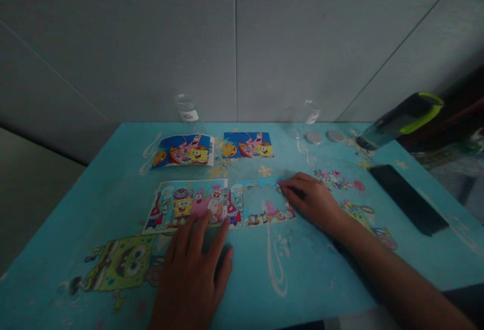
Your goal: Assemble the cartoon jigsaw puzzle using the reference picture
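Puzzle frame: a thin, colourful cartoon jigsaw border lies flat on the turquoise, cartoon-printed bench, its middle mostly unfilled (a pink figure stands in the lower part).
Picture sheet: a glossy, rectangular, multicoloured paper print sits just left of the border.
Left hand: palm down, fingers loosely spread over the sheet's lower edge, gripping nothing; the left hand seems to steady the paper.
Right hand: the right hand has its fingers bent close together at the border's upper right; I cannot tell whether they pinch a piece.
Loose pieces: small, multicoloured jigsaw bits lie scattered beyond the right hand.
Step in hand: probably fitting the right side.
Next move: likely calls for fine fingertip alignment, without nudging joined pieces.
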Demonstrator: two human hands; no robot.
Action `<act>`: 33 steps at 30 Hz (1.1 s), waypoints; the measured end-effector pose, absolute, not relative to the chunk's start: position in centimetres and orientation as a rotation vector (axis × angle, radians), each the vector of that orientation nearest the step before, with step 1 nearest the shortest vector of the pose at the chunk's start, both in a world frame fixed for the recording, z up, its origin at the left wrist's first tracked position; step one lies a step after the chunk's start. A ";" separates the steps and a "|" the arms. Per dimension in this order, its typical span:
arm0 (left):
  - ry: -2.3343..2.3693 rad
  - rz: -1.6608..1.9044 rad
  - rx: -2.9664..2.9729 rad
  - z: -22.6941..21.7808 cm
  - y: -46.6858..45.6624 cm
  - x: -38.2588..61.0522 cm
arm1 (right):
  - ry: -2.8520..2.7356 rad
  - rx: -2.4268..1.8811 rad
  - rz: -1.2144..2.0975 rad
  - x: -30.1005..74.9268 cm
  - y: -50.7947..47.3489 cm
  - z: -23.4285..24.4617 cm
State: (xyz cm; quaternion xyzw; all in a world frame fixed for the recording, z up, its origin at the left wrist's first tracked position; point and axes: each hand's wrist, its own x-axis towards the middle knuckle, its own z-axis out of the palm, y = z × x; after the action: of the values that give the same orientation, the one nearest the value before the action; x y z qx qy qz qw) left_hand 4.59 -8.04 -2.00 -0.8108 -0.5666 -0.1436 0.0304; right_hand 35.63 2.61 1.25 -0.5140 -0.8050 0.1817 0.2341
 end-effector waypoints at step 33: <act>-1.680 -0.448 -2.468 -2.2 -7.9 4.4 | -2.395 -1.219 0.457 38.3 2.4 2.3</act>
State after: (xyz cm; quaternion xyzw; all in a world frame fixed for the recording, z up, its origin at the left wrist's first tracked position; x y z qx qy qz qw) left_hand 4.41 -7.89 -2.22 -0.8159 -0.5555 -0.1480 0.0614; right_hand 38.28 2.43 2.35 -0.4377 -0.8597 0.1639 0.2061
